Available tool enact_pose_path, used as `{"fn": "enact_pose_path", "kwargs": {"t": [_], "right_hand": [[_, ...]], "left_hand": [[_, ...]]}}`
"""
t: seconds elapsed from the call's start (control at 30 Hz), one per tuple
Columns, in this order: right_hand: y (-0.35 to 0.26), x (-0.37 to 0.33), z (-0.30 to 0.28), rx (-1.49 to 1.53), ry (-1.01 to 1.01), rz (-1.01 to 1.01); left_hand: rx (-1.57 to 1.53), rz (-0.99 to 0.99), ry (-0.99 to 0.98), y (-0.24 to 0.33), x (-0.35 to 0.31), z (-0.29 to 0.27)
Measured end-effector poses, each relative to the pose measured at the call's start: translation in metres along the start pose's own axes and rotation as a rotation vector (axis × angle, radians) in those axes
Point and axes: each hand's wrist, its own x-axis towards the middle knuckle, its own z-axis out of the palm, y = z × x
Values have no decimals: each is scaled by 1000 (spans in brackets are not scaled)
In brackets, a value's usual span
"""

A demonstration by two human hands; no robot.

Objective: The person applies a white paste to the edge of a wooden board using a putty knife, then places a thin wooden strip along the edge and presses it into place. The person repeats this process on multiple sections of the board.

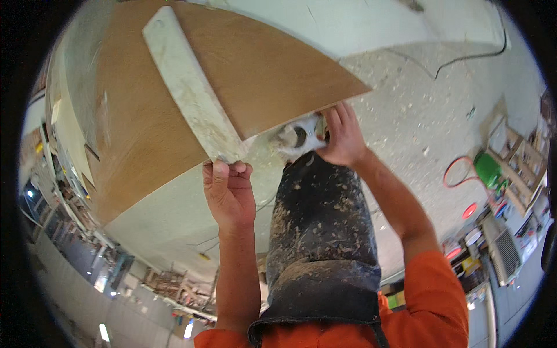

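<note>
A long white strip (pixel 194 87), smudged and with a hole near its far end, lies aslant on a large brown board (pixel 278 75). My left hand (pixel 231 191) is closed at the strip's near end, right at the board's near edge, thumb on top and fingers curled. Further right, my right hand (pixel 343 136) is at the same edge near the board's pointed corner. Its fingertips go behind the edge and are partly hidden. Just left of that hand, below the board, shows a white-and-grey thing with a dark opening (pixel 304 134); its kind is unclear.
A dark apron (pixel 325 232) with dried splashes hangs below my hands. Pale scraps dot the grey floor (pixel 406 122). At the right are a green cylinder (pixel 487 168), a red hose (pixel 455 165) and a wooden pallet (pixel 519 159). A black cable (pixel 470 58) lies at the upper right.
</note>
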Motion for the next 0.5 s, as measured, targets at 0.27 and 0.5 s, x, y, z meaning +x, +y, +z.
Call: {"fn": "enact_pose_path", "kwargs": {"t": [0.27,0.5], "right_hand": [[21,48,22,-1,-94,-139],[11,60,27,126,-147,-164]], "left_hand": [[78,-19,-82,4,2,-2],[58,-37,-108,2,1,-3]]}}
